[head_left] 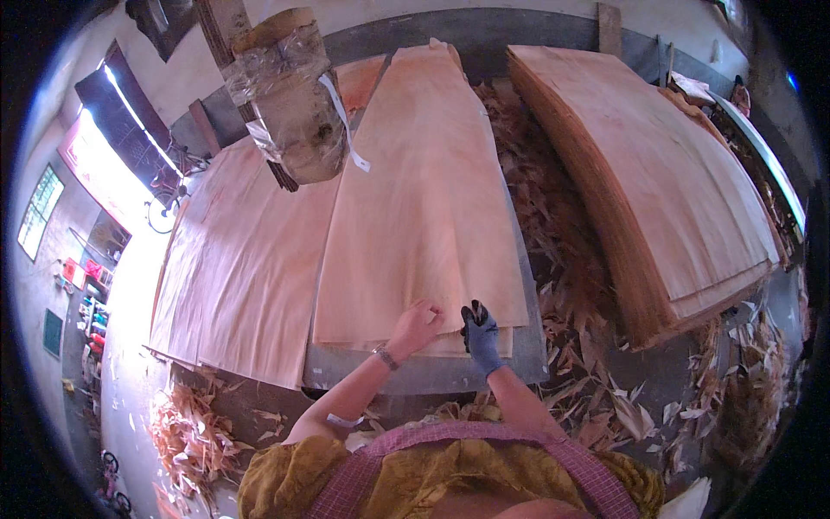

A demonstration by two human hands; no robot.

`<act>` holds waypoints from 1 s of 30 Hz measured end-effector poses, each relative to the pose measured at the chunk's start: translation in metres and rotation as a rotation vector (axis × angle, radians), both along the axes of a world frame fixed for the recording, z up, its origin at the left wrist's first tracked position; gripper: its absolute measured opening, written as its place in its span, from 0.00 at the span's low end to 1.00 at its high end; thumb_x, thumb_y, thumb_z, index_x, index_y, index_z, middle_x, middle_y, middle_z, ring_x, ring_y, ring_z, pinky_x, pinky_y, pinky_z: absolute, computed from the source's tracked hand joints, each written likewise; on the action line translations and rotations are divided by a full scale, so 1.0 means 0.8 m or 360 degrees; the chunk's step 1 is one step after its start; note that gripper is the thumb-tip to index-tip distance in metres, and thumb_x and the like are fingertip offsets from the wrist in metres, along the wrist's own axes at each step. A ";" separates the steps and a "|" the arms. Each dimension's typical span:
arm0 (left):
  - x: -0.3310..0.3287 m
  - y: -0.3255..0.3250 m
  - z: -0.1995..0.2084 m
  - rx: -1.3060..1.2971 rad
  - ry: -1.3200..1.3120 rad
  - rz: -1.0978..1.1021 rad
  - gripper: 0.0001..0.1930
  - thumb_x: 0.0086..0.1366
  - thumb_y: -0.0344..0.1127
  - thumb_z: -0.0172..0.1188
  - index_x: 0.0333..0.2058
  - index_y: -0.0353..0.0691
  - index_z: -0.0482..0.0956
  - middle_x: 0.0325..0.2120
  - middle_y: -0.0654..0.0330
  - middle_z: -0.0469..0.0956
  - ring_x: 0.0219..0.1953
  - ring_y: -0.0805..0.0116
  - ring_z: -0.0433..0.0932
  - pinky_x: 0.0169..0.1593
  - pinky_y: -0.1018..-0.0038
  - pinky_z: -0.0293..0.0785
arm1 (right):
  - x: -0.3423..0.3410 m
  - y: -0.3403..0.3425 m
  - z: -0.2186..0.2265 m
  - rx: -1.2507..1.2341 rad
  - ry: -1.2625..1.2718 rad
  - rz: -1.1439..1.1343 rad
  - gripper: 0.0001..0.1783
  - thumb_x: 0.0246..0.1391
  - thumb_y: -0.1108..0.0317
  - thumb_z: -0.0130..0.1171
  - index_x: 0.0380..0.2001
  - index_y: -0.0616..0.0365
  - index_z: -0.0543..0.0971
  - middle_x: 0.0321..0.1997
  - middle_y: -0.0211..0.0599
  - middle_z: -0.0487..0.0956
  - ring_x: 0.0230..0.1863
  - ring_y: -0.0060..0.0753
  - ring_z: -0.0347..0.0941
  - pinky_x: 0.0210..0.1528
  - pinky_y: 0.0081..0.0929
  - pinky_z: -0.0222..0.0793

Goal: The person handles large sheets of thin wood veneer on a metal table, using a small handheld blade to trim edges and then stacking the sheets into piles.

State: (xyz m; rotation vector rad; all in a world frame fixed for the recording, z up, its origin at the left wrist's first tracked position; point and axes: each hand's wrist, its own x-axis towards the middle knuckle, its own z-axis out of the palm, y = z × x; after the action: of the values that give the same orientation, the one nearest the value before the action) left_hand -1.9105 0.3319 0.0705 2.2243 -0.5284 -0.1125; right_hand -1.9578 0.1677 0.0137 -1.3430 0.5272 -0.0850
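A long sheet of pale wood veneer [415, 199] lies on top of a stack in front of me, its narrow end toward me. At that near edge my left hand [419, 329] is bare, with a band on its wrist; its fingers are curled closed on the veneer. Just to its right is my right hand [482, 339], in a grey-blue glove with black fingers. That hand is closed at the same edge, and I cannot make out what its fingers hold. Under the stack, a grey board or tabletop [389, 370] shows along the front.
Wide veneer sheets [242, 259] adjoin on the left. A thick veneer stack [648, 173] stands right, across a gap of scraps [562, 233]. A plastic-wrapped object [290, 95] hangs overhead at upper left. Shavings [190, 432] litter the floor; a bicycle [169, 203] stands by the doorway.
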 end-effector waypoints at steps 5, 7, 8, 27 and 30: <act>-0.018 0.000 -0.010 -0.0133 -0.0026 -0.0014 0.09 0.60 0.37 0.59 0.34 0.37 0.78 0.33 0.50 0.78 0.41 0.52 0.77 0.46 0.64 0.73 | -0.015 -0.030 0.064 0.0246 0.0113 0.0023 0.27 0.58 0.51 0.60 0.57 0.51 0.72 0.16 0.24 0.69 0.12 0.16 0.60 0.12 0.20 0.54; -0.028 -0.011 -0.011 -0.0115 0.0079 -0.0041 0.10 0.61 0.37 0.59 0.35 0.36 0.78 0.33 0.52 0.79 0.39 0.56 0.79 0.44 0.65 0.73 | -0.030 -0.057 0.080 0.0340 0.0103 0.0024 0.25 0.59 0.51 0.60 0.56 0.49 0.73 0.16 0.24 0.69 0.11 0.16 0.60 0.11 0.20 0.54; -0.032 -0.021 -0.010 -0.0106 0.0128 -0.0068 0.10 0.61 0.37 0.59 0.35 0.35 0.78 0.33 0.52 0.80 0.39 0.58 0.79 0.43 0.66 0.74 | -0.040 -0.076 0.087 0.0406 0.0086 0.0021 0.24 0.59 0.51 0.59 0.55 0.49 0.73 0.16 0.24 0.69 0.11 0.16 0.60 0.11 0.19 0.54; -0.295 -0.432 -0.125 -0.2053 0.2458 0.0131 0.46 0.59 0.71 0.51 0.62 0.35 0.61 0.62 0.49 0.64 0.63 0.50 0.64 0.62 0.40 0.59 | -0.346 -0.845 0.229 0.0170 0.0080 -0.0385 0.09 0.58 0.54 0.61 0.32 0.44 0.75 0.14 0.20 0.67 0.10 0.17 0.58 0.11 0.18 0.52; -0.285 -0.522 -0.125 -0.2240 0.2083 0.0828 0.56 0.53 0.75 0.53 0.66 0.35 0.48 0.67 0.49 0.50 0.67 0.49 0.55 0.62 0.38 0.57 | -0.376 -0.994 0.219 -0.0158 0.0020 -0.0524 0.09 0.58 0.56 0.62 0.36 0.46 0.78 0.17 0.19 0.68 0.12 0.15 0.58 0.13 0.18 0.53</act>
State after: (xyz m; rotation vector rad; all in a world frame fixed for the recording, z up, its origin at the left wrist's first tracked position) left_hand -2.1386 -0.0858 -0.0295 0.5375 0.5867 -0.6203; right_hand -2.2588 -0.6274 0.1888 -1.3433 0.7594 -0.3769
